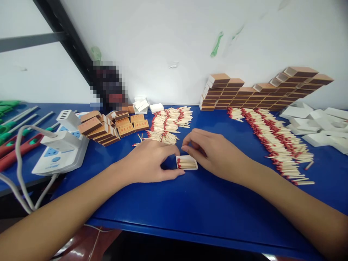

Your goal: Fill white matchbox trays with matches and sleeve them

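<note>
A small white tray (187,164) of matches is held mid-frame on the blue table (190,214).
From the head camera, its left end is pinched by the curled left hand (148,162). The right hand (214,154) is bent over its top edge, fingertips close together; whether anything is gripped cannot be told. Loose matches (168,125) are piled just behind.
</note>
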`<state>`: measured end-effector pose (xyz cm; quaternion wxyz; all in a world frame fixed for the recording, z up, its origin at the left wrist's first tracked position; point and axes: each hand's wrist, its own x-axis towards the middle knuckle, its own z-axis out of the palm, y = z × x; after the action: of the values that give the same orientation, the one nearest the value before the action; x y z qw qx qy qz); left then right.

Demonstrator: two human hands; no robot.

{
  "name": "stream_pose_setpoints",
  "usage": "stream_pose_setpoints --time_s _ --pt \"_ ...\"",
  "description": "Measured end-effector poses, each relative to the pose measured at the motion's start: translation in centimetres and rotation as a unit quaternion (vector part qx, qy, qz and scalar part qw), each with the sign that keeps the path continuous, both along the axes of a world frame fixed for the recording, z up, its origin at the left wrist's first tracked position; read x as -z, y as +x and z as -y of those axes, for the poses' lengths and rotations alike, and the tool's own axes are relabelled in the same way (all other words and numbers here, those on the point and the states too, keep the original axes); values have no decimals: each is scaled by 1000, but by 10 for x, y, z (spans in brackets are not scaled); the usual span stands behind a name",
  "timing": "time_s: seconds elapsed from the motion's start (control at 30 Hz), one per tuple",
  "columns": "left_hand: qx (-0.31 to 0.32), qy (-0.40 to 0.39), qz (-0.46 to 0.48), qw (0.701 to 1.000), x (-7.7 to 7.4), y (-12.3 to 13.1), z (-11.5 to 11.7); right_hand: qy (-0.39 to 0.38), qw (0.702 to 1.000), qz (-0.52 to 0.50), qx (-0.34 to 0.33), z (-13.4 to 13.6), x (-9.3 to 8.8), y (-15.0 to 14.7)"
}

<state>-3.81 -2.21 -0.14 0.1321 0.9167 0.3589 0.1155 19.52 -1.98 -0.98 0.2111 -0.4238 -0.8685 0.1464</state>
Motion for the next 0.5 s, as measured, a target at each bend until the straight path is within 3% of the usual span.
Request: stream_pose_setpoints --time_s 0.13,0.37,0.5 --pt "38 -16 21 999 4 1 5 -3 996 -85 37 -17 11 -8" --pt "72 -35 35 996 7 10 19 0 993 -99 -59 -24 23 -22" --pt "89 -39 41 994 9 13 24 0 994 -87 -60 -24 24 -23"
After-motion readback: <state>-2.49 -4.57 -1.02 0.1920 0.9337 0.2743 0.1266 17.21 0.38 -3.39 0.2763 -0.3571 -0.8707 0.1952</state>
